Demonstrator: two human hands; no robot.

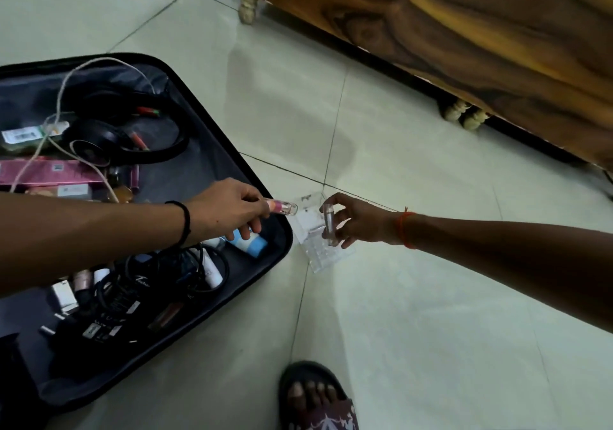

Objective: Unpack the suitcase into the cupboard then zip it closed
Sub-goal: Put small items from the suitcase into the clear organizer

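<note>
Clearly the biggest risk sits with the suitcase (212,171), which lies open on the floor (414,313) across the left half of the frame and is still crowded: headphones (126,124) with a pale cable (63,98) looped over them at upper left, pink boxes (39,172) below those, and dark cords (172,268) tangled among small bottles at lower left. Lifting any one of these could, I judge, drag the cable or cords along and tip loose pieces out over the rim.

Next down in size, a clear plastic organiser (315,240) rests on the floor at the frame's centre, just beside the suitcase's right corner. Being see-through against pale tile, it is easy to misjudge, and a sandalled foot (318,396) at the bottom edge stands near enough to knock it.

Smaller again, the left hand (232,207) pinches a small tube with a pink band (282,206) in its fingertip grip, held over the suitcase corner; the right hand (355,220) holds a clear vial (328,227) upright above the organiser. Both are slim and smooth, so either might slip and roll off across the tile, perhaps beneath the wooden furniture (464,31) at upper right.

As for what cannot be seen: no cupboard is recognisable here, and whether that wooden piece is one I cannot tell. The suitcase's left side and its zip are cut off, the labels are unreadable, and the organiser's compartments are too faint to count.
</note>
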